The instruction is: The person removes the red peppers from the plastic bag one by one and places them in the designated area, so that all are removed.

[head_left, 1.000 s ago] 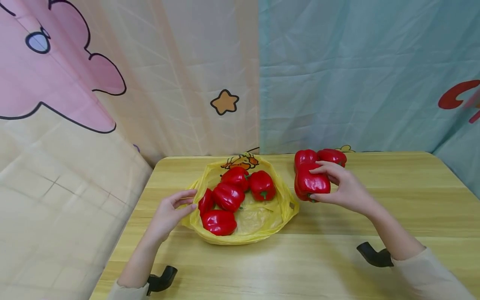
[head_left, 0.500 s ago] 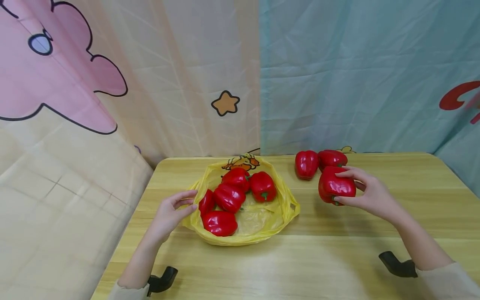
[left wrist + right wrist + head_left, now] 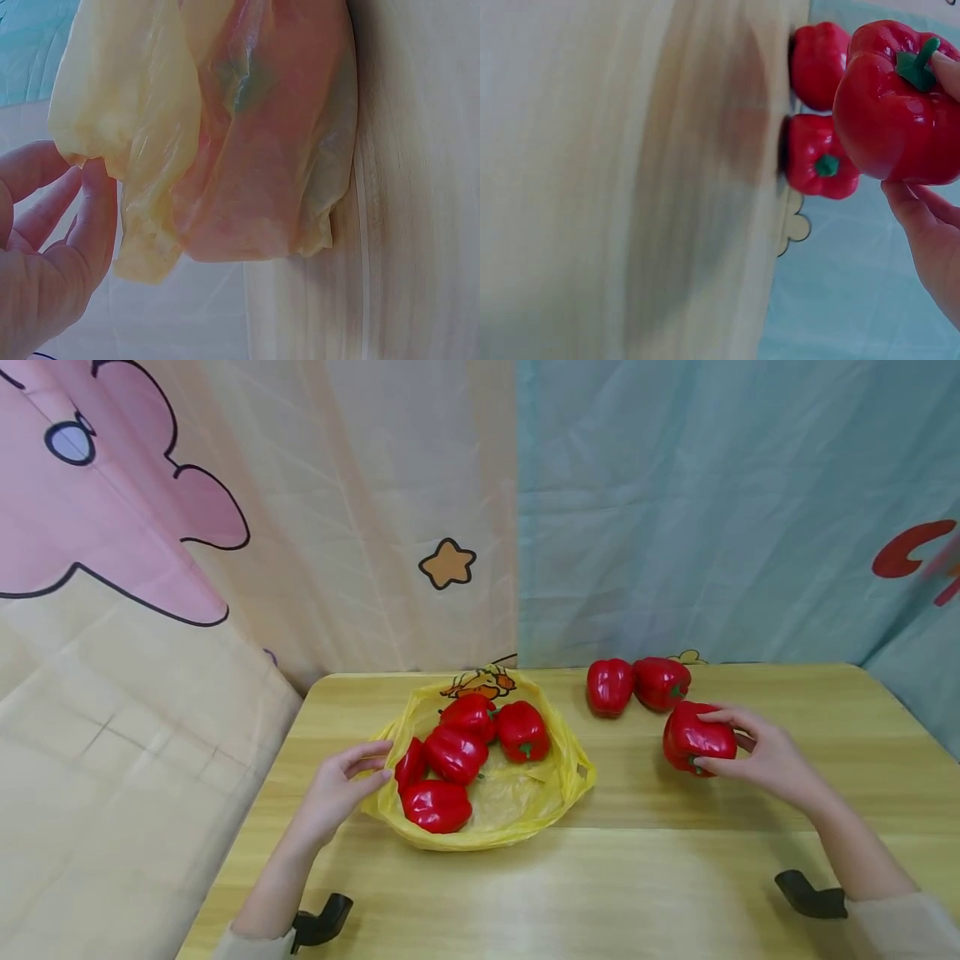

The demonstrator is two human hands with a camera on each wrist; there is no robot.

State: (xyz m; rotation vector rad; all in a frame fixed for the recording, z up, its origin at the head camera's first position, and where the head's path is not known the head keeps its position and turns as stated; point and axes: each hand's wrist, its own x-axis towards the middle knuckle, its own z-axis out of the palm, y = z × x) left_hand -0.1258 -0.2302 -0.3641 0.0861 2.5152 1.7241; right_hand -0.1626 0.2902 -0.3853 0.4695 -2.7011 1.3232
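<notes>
My left hand [image 3: 341, 789] pinches the left rim of a yellow plastic bag [image 3: 495, 839], between thumb and fingers. The bag lies with its mouth wide, and several shiny red bell peppers [image 3: 456, 753] rest inside, mostly toward its left and back. In the left wrist view, a red shape and a green stem show through the thin plastic [image 3: 161, 142]. To the right of the bag, my right hand [image 3: 768, 760] grips another red bell pepper [image 3: 697, 741] from its right side. The right wrist view shows this pepper [image 3: 892, 112] raised off the table, thumb by its green stem.
Two more red bell peppers, one [image 3: 609, 687] beside the other [image 3: 662, 682], stand at the table's back edge. The wooden table [image 3: 525, 902] reaches back to a printed curtain [image 3: 675, 527]. Black curved pieces [image 3: 810, 897] are attached at both wrists.
My right hand has carried its bell pepper to the right, away from the bag and from in front of the back peppers. The left hand stays at the bag's rim.
</notes>
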